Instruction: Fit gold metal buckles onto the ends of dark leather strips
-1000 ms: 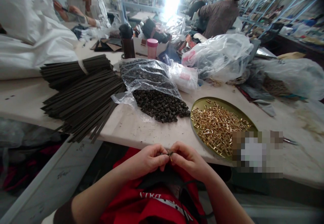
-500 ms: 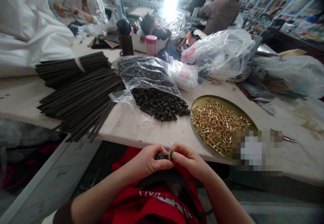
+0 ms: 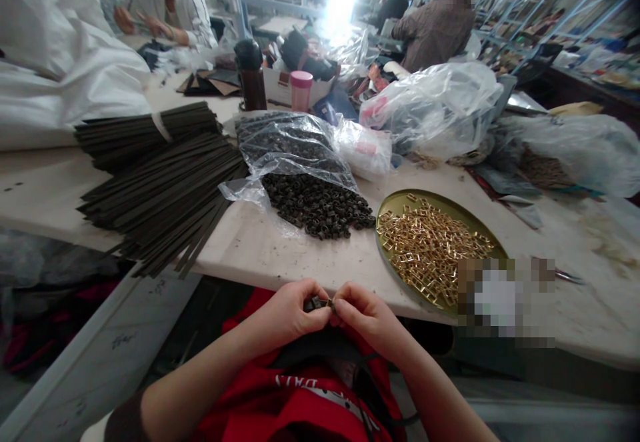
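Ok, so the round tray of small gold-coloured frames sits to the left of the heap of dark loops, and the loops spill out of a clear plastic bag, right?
Not quite: the head view shows the round tray of small gold-coloured frames to the right of the dark loops. The loops do spill out of a clear plastic bag.

Both hands (image 3: 333, 312) pinched close together
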Available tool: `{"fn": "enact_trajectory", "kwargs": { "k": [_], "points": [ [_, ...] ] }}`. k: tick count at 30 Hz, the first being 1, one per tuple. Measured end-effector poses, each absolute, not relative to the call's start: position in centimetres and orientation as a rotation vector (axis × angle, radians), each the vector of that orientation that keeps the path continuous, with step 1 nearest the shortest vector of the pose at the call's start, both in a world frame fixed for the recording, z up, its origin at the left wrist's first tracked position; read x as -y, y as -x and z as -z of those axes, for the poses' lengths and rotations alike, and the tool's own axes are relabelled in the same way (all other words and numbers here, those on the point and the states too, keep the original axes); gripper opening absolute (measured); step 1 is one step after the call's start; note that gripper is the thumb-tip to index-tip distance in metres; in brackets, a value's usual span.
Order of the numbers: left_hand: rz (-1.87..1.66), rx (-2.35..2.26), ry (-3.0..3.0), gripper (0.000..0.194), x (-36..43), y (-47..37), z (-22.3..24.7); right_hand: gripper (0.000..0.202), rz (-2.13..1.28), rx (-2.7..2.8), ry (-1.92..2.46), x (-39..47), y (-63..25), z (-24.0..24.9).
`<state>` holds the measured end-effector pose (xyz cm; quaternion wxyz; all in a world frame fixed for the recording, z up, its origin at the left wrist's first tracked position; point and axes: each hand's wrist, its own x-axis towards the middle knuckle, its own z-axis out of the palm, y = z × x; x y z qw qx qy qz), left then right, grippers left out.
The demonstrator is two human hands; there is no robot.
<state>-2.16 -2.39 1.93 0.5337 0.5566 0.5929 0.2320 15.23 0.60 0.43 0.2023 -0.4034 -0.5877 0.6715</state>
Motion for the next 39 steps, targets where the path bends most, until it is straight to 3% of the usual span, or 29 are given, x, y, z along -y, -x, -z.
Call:
{"fn": "enact_trajectory", "kwargs": {
  "k": [7,21,32,39],
  "points": [
    [-0.599,-1.319,-1.227,0.029,2.1,2.6,-1.9,0.02,-1.742,1.497,1.094,0.0,-14.4,0.6],
    [-0.646,-1.374,-1.215,0.022,1.9,2.0,-2.2,0.031,-1.657,1.175,1.106,0.7,-13.4,1.7],
    [-0.665,-1.322,-1.202,0.03,2.4,1.8,-2.0,0.006,-0.882,1.893,1.135,1.6,-14.7,1.3],
    [-0.668,-1.322,-1.218,0.023,2.6,2.0,-2.3,0.011,-0.867,1.958,1.117,2.0,-14.6,0.5]
  ]
}}
